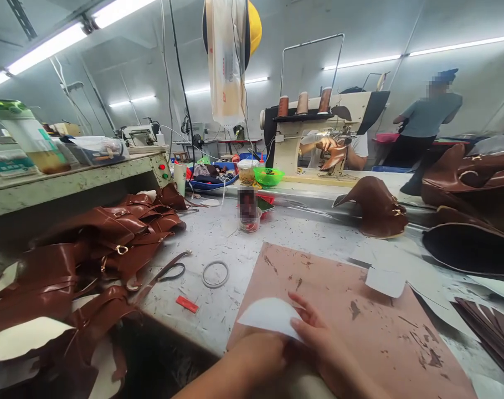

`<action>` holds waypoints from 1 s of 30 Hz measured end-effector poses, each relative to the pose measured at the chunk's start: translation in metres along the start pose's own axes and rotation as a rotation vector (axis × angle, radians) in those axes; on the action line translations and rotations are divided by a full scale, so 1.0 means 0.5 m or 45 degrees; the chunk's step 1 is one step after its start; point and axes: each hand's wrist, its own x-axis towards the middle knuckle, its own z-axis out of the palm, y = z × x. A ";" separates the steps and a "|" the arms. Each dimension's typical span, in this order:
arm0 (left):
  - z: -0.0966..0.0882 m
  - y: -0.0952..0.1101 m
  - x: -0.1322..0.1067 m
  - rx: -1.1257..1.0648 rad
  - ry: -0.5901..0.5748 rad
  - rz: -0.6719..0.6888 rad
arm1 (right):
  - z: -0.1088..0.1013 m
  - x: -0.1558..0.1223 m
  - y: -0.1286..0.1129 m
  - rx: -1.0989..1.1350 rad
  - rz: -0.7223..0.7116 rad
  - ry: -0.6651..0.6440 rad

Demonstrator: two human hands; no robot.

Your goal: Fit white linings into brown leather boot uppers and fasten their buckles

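Observation:
A white, curved piece of thin sheet [267, 315] lies over a pink-brown work board [360, 321] stained with dark marks, on the grey table in front of me. My left hand [262, 354] comes in from the bottom and pinches the piece's near edge. From the right, my right hand [320, 341] holds the same piece, thumb and fingers closed on its right end.
Brown leather bags [111, 238] are piled at the left, with scissors [169, 271], a ring [215, 274] and a red scrap [187, 303] beside them. More bag parts [379, 209] lie right. Behind stand a jar [247, 213], a sewing machine [318, 130] and a standing person [426, 122].

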 end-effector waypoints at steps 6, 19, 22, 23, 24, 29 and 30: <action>-0.019 -0.017 -0.010 -0.187 0.154 -0.154 | -0.061 -0.062 -0.008 -0.415 0.158 0.152; -0.035 -0.046 -0.002 -0.359 0.240 -0.288 | -0.087 -0.089 -0.027 -1.109 -0.226 0.078; -0.036 -0.048 0.000 -0.366 0.233 -0.264 | -0.094 -0.094 -0.025 -1.123 -0.285 0.080; -0.037 -0.046 0.000 -0.357 0.231 -0.259 | -0.096 -0.095 -0.025 -1.129 -0.288 0.079; -0.038 -0.044 0.000 -0.342 0.227 -0.257 | -0.097 -0.096 -0.024 -1.136 -0.285 0.075; -0.042 -0.033 0.006 -0.222 0.200 -0.263 | -0.099 -0.093 -0.027 -1.157 -0.250 0.053; -0.043 -0.031 0.008 -0.196 0.190 -0.267 | -0.098 -0.092 -0.028 -1.167 -0.246 0.048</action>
